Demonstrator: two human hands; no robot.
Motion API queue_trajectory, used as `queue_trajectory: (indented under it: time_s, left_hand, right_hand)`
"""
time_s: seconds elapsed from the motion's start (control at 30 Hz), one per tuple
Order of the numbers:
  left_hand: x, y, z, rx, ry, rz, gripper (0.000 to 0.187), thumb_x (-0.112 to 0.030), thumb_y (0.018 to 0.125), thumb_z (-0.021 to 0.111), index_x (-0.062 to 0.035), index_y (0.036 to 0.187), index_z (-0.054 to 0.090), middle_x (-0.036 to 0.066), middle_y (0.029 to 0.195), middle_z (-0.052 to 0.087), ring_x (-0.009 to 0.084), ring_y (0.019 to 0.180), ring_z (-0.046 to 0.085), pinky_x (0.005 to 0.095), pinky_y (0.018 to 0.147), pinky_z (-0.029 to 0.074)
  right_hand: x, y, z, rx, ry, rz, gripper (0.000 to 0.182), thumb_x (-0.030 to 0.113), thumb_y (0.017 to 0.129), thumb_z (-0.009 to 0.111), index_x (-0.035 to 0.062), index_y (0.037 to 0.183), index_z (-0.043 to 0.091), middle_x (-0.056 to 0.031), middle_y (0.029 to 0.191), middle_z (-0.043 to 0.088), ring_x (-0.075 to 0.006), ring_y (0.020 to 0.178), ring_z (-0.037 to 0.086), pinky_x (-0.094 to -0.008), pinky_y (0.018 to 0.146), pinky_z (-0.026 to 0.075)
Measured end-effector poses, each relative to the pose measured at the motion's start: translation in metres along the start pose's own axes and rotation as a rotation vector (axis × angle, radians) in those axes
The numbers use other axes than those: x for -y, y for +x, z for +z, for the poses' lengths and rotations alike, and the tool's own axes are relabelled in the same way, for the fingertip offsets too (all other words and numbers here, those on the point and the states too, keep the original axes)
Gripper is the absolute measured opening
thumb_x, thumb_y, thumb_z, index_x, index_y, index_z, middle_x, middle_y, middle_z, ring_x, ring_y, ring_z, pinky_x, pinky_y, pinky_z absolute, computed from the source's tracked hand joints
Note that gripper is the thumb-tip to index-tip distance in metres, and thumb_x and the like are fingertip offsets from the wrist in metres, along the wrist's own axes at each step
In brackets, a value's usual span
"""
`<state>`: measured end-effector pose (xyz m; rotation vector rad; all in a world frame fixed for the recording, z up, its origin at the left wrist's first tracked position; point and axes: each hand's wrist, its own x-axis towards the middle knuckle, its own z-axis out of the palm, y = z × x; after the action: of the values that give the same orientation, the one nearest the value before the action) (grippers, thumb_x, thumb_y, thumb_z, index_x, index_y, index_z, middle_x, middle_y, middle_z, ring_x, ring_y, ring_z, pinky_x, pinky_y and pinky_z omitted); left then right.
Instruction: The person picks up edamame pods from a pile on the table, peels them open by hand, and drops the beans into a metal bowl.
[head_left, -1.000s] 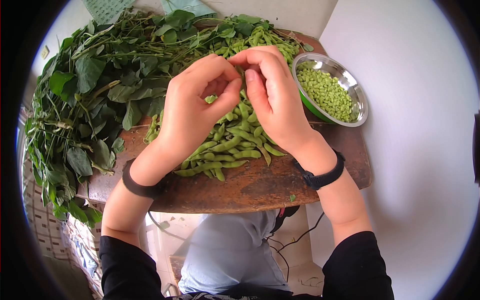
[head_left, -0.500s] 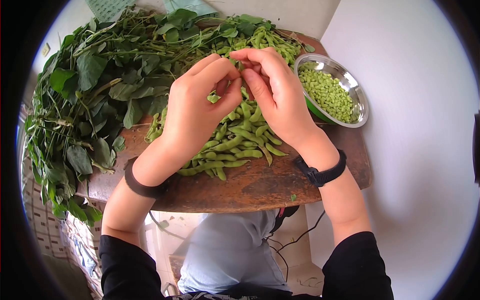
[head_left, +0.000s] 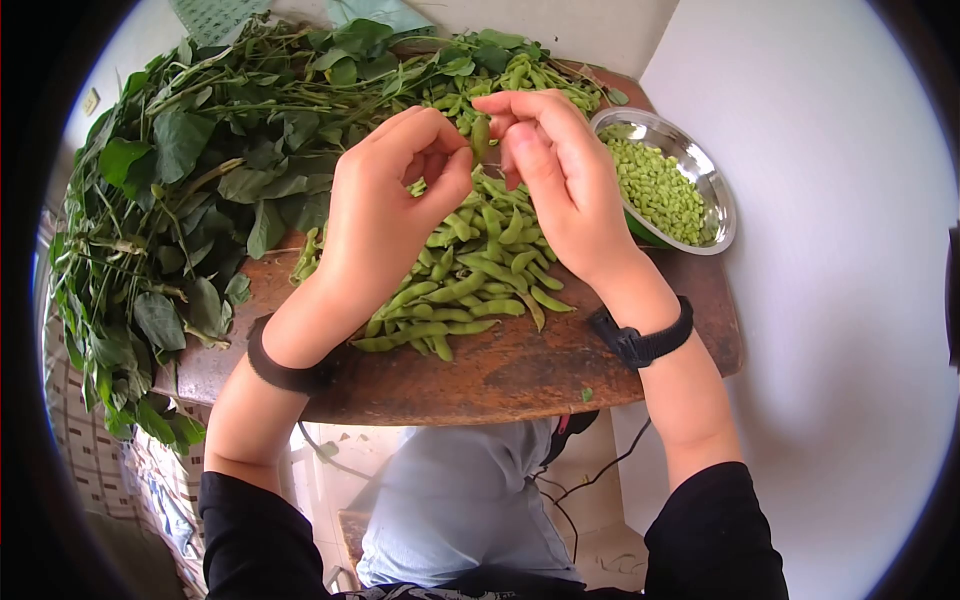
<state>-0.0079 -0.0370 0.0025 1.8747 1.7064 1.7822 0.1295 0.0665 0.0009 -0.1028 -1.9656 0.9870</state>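
Someone's bare, loosely curled right hand (head_left: 582,205) has moved away from the bare, narrowly pinched left hand (head_left: 372,205); I can't tell what either holds. Fat green pods (head_left: 465,288) lie below on the brown wooden table (head_left: 540,385), likely for easy reach. Farther, a round shiny metal bowl (head_left: 716,190) of pale-green beans (head_left: 660,190) sits handy.

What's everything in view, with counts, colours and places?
Table: one, brown, centre
Bean pods: many, green, table's middle
Bowl: one, silver inside, green outside, table's right
Shelled beans: many, pale green, in bowl
Leafy stalks: uncountable, green, table's left and back
Sheets: two, pale green, top left
Walls: two, whitish, back and right
Cables: several, dark, below table
Cloth: one, brown-checked, lower left
Trousers: one pair, light blue, bottom centre
Sleeves: two, black, bottom
Wristbands: two, dark, at wrists
Left hand: one, bare, above pods
Right hand: one, bare, above pods
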Motion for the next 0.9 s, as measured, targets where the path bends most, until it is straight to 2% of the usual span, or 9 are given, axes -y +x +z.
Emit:
queue_trajectory:
  time_s: [0.07, 0.1, 0.17, 0.2, 0.27, 0.57, 0.77, 0.9]
  left_hand:
    - [0.0023, 0.0, -0.0016, -0.001, -0.012, -0.019, 0.007, 0.001, 0.082, 0.064, 0.0018, 0.083, 0.057, 0.005, 0.072, 0.053, 0.0114, 0.063, 0.05, 0.0254, 0.059, 0.043]
    - [0.0024, 0.0001, -0.0011, 0.0, -0.001, -0.011, 0.007, 0.001, 0.082, 0.064, 0.0019, 0.083, 0.057, 0.005, 0.072, 0.053, 0.0119, 0.063, 0.051, 0.0259, 0.06, 0.043]
    - [0.0015, -0.0004, 0.0005, 0.004, 0.008, -0.004, 0.008, 0.0, 0.082, 0.065, 0.002, 0.084, 0.057, 0.006, 0.073, 0.054, 0.0124, 0.064, 0.051, 0.0264, 0.06, 0.043]
    - [0.0003, -0.0008, 0.0009, 0.007, 0.017, -0.005, 0.008, 0.0, 0.082, 0.065, 0.002, 0.085, 0.058, 0.006, 0.074, 0.055, 0.0128, 0.064, 0.052, 0.0267, 0.06, 0.043]
    - [-0.0015, -0.0007, 0.0005, 0.012, 0.026, -0.006, 0.008, 0.0, 0.083, 0.065, 0.002, 0.086, 0.058, 0.006, 0.074, 0.055, 0.0131, 0.064, 0.052, 0.0269, 0.06, 0.044]
    - [0.0034, -0.0005, 0.0025, 0.003, -0.056, 0.01, 0.008, -0.002, 0.086, 0.065, 0.0017, 0.093, 0.063, 0.008, 0.081, 0.06, 0.0147, 0.066, 0.055, 0.0268, 0.06, 0.045]
    - [0.0016, -0.0004, -0.0012, 0.053, 0.042, 0.001, 0.008, -0.004, 0.086, 0.066, -0.0003, 0.093, 0.064, 0.004, 0.073, 0.059, 0.0107, 0.065, 0.053, 0.0248, 0.056, 0.04]
    - [0.0056, -0.0009, -0.0042, 0.133, -0.12, -0.164, 0.011, -0.011, 0.09, 0.063, 0.0001, 0.092, 0.064, 0.0, 0.073, 0.059, 0.0053, 0.064, 0.048, 0.0233, 0.057, 0.038]
  right_hand:
    - [-0.0026, -0.0001, 0.0043, -0.001, 0.041, -0.096, 0.019, 0.007, 0.093, 0.06, 0.0019, 0.112, 0.059, -0.0055, 0.095, 0.054, -0.0118, 0.08, 0.055, -0.0246, 0.069, 0.048]
    - [-0.0019, -0.0001, 0.0036, 0.001, 0.042, -0.097, 0.019, 0.007, 0.093, 0.06, 0.0019, 0.112, 0.059, -0.0055, 0.095, 0.054, -0.0118, 0.08, 0.055, -0.0246, 0.069, 0.048]
    - [-0.0002, -0.001, -0.0003, 0.068, -0.05, -0.034, 0.026, 0.006, 0.094, 0.061, 0.0006, 0.119, 0.058, -0.0047, 0.105, 0.053, -0.0113, 0.092, 0.054, -0.0251, 0.082, 0.048]
    - [-0.0013, -0.0006, -0.0002, 0.068, -0.05, -0.033, 0.026, 0.006, 0.094, 0.061, 0.0006, 0.119, 0.058, -0.0047, 0.105, 0.053, -0.0113, 0.092, 0.054, -0.0251, 0.082, 0.048]
    - [-0.0048, 0.0014, 0.0004, 0.001, -0.136, -0.117, 0.025, 0.003, 0.086, 0.069, 0.0021, 0.11, 0.061, -0.0054, 0.095, 0.056, -0.0129, 0.077, 0.056, -0.0249, 0.068, 0.049]
    - [-0.0025, 0.001, 0.0025, -0.029, -0.16, -0.127, 0.022, -0.002, 0.087, 0.063, 0.0021, 0.109, 0.063, -0.0062, 0.095, 0.057, -0.0137, 0.077, 0.059, -0.026, 0.069, 0.05]
    - [0.0012, -0.0002, 0.0003, 0.006, -0.305, -0.173, 0.02, -0.004, 0.088, 0.059, 0.0022, 0.106, 0.063, -0.0063, 0.094, 0.057, -0.0153, 0.074, 0.059, -0.0279, 0.066, 0.049]
    - [-0.0013, 0.0, -0.0002, 0.003, -0.341, -0.236, 0.02, -0.004, 0.087, 0.059, 0.0025, 0.106, 0.062, -0.007, 0.094, 0.058, -0.0169, 0.074, 0.06, -0.0288, 0.064, 0.048]
